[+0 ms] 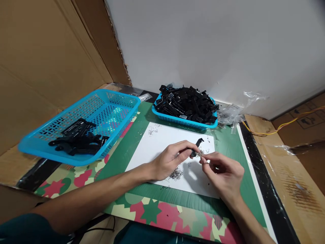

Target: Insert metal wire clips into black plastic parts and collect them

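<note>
A small black plastic part [199, 143] with a hooked upper end is held in my left hand [175, 156], its thumb and fingers closed around the lower portion. My right hand [224, 169] meets it from the right, thumb and forefinger pinched close to the part; whatever sits between those fingertips is too small to make out. Beneath both hands lies a white sheet [142, 149]. On it, below my left hand, is a pile of tiny metal pieces [176, 173], and another scatter of metal bits [153, 130] lies at the sheet's upper left corner.
A blue basket [188, 122] heaped with black parts stands at the back. To the left, a larger blue basket [101, 98] holds several black parts [78, 137]. Clear plastic bags [231, 113] and a yellow cable [281, 125] lie at the right. Cardboard [50, 51] walls the left side.
</note>
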A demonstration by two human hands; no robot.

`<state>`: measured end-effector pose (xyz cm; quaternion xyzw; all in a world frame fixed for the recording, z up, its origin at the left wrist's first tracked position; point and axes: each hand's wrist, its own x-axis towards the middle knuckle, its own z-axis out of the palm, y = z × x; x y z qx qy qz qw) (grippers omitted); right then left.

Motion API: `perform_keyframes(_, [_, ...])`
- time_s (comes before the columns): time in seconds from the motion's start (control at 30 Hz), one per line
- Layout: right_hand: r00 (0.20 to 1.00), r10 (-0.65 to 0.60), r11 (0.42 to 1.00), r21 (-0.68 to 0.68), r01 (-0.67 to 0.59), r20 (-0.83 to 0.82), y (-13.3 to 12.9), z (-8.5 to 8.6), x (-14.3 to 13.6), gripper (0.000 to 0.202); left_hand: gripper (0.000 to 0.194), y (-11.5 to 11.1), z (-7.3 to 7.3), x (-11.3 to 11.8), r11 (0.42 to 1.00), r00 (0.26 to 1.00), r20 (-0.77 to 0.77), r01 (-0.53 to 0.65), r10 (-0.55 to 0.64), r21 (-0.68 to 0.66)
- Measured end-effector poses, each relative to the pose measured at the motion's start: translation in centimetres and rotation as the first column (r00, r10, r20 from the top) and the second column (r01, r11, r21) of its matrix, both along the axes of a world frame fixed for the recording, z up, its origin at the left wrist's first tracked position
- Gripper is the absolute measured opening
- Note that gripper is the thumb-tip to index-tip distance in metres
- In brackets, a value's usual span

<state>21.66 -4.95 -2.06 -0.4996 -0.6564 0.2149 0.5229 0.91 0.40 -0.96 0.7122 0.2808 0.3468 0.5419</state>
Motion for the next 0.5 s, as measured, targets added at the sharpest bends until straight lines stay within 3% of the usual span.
perform_keyframes(0.1, [0.991, 0.016, 0.993, 0.114, -0.031, 0.131, -0.3, -0.2, -0.2, 0.015, 0.027, 0.1, -0.1, 0.0, 0.999, 1.000, 0.025, -0.010, 0.010, -0.033])
perform_keyframes(0.27, [0.982, 0.015, 0.987, 0.154, -0.045, 0.190, -0.3, -0.2, 0.1, 0.023, 0.022, -0.1, -0.5, -0.1, 0.999, 1.000, 0.025, -0.013, 0.014, -0.035])
perform_keyframes(0.5, [0.981, 0.029, 0.987, 0.150, -0.058, 0.191, -0.3, 0.4, 0.5, 0.020, 0.057, -0.3, -1.0, -0.2, 0.997, 0.999, 0.036, 0.006, -0.003, -0.071])
